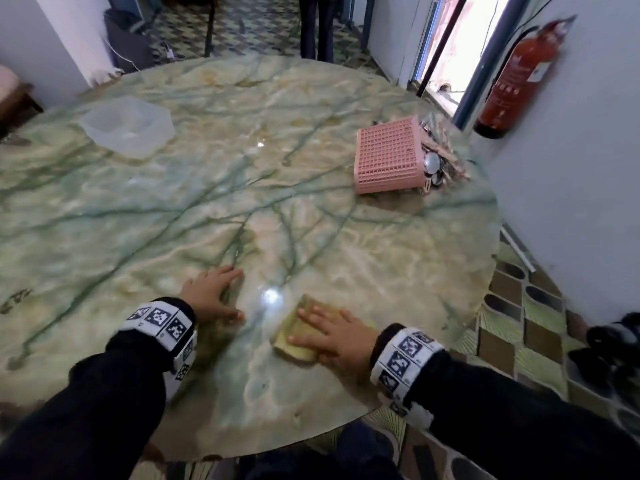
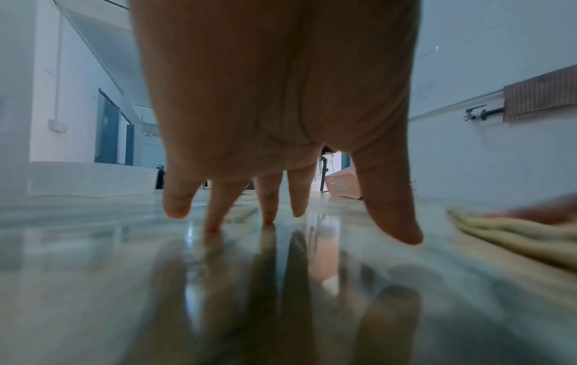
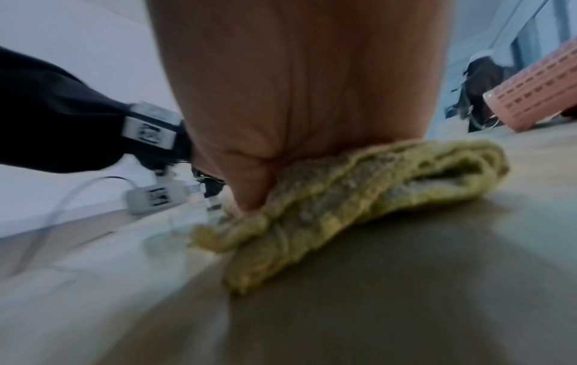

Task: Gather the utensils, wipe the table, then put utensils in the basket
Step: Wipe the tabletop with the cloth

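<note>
My right hand (image 1: 329, 329) lies flat with straight fingers on a folded yellow cloth (image 1: 292, 332), pressing it onto the green marble table (image 1: 207, 202) near the front edge. In the right wrist view the palm (image 3: 296, 98) covers the top of the cloth (image 3: 359, 197). My left hand (image 1: 213, 292) rests on the table beside it, fingers spread (image 2: 268, 197) with their tips on the glossy surface and holding nothing. A pink plastic basket (image 1: 389, 157) lies tipped on its side at the far right, and a pile of spoons and other utensils (image 1: 438, 161) lies at its mouth.
A clear plastic tub (image 1: 128, 124) stands on the table at the far left. A red fire extinguisher (image 1: 512, 81) hangs on the right wall beyond the table edge. A person's dark legs (image 1: 317, 26) stand past the far edge. Patterned tile floor (image 1: 519, 306) lies on the right.
</note>
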The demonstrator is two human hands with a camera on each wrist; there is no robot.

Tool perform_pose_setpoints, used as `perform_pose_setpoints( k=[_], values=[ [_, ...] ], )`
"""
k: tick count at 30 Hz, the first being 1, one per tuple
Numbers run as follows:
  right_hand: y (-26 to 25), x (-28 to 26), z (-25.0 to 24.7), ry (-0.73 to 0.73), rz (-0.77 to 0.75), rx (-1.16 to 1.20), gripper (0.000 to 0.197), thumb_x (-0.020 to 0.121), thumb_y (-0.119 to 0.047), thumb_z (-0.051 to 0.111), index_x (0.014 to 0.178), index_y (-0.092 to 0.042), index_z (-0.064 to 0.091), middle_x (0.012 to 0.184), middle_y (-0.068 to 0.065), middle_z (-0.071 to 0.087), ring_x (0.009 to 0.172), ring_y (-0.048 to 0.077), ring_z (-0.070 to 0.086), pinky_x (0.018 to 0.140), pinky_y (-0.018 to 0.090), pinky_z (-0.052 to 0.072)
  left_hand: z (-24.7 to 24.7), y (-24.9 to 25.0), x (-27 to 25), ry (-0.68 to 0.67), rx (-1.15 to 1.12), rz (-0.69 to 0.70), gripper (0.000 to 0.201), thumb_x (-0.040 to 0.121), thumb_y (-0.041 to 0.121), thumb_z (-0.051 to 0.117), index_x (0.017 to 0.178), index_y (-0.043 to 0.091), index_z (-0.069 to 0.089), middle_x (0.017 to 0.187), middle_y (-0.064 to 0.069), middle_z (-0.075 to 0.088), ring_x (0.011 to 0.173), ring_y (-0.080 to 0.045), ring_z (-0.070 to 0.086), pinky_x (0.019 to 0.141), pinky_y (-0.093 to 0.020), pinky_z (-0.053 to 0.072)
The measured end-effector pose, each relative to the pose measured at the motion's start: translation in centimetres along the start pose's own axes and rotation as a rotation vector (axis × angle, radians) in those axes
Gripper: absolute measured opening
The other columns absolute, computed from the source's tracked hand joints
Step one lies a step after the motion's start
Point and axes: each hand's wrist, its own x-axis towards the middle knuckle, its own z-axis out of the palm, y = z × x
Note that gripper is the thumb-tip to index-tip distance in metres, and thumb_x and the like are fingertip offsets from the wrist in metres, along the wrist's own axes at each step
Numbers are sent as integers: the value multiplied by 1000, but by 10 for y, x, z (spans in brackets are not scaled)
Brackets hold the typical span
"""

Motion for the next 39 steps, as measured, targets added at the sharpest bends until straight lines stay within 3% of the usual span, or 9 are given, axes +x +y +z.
perform_pose_setpoints(
  k=[3,6,10,12,18,24,27,32,39],
  values=[
    [44,-55,16,-13,-45,44,56,97,-43,33,146,-40,7,154,-10,-19,144,11,-10,115,39,2,6,37,18,33,-14,56,102,71,48,73,149,25,11,157,-1,9,144,-22,15,115,-44,20],
    [136,-97,15,-16,184,152,62,98,-39,36,140,-40,-9,145,-14,-25,139,6,-14,118,38,1,11,66,28,-27,32,27,108,69,50,74,149,31,3,158,2,0,142,-36,9,116,-46,16],
    [246,-95,-10,94,503,210,102,65,-78,16,146,-19,-1,156,16,-4,146,30,-2,118,35,3,15,71,33,-45,15,-32,110,68,47,76,148,31,2,158,1,-6,142,-42,1,118,-45,10],
    [262,-68,-24,152,626,196,85,78,-61,22,149,-17,6,155,22,0,145,32,2,117,33,4,16,70,30,-31,-35,-45,111,67,44,78,149,29,4,158,1,-4,142,-42,-1,117,-43,7],
    [176,5,-35,138,390,91,60,93,-38,33,147,-40,6,158,5,-8,146,25,0,117,44,11,13,73,28,-5,-82,-53,114,64,41,81,149,25,6,158,0,-2,143,-39,-2,117,-41,3],
    [114,-52,-2,-71,-139,-5,58,98,-28,36,145,-45,6,155,-9,-19,144,13,-13,115,43,0,11,73,22,-18,-105,-59,112,67,40,79,149,25,6,158,3,-2,143,-37,-2,116,-41,7],
    [172,-69,-8,-91,23,68,58,98,-32,34,144,-41,1,150,-12,-23,141,8,-15,117,38,-2,6,71,19,-10,-141,-10,104,70,36,77,149,23,10,158,2,0,145,-29,-1,116,-33,6],
    [221,-16,-48,130,492,149,81,74,-42,21,148,-14,0,155,21,-2,146,29,1,116,27,4,1,38,19,137,-433,51,89,67,18,82,142,16,33,153,-5,24,143,-14,20,101,-9,13],
    [73,110,-74,162,370,85,60,97,-29,38,147,-39,7,158,5,-6,146,26,2,116,41,9,-21,-25,16,166,-449,103,82,64,8,82,136,16,43,154,-6,18,142,-18,21,110,-22,20]
  ],
)
